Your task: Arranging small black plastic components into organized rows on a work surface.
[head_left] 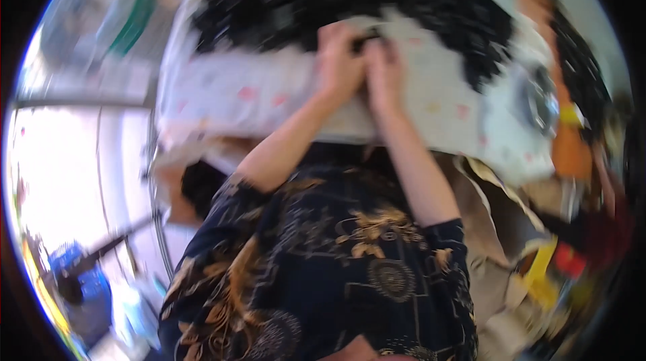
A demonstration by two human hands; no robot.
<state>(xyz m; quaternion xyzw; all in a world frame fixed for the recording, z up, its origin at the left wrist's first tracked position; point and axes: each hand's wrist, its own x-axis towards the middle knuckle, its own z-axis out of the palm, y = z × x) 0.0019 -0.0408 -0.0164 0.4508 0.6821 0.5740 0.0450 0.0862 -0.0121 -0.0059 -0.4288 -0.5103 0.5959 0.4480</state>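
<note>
My left hand and my right hand meet over the table, at the near edge of a wide heap of small black pieces. The fingers of both hands are curled inward and closed around a small black piece between them. Motion blur and the fingers hide most of it, so its exact kind cannot be made out. Beneath my hands lies a white table cover with scattered reddish marks. The black heap spreads across the far side and down toward the right.
A clear plastic bag or wrap lies at the table's right edge. Farther right, another black heap rests beside an orange-brown surface. An open sack is below the table at the right. At the lower left is a blue crate-like object.
</note>
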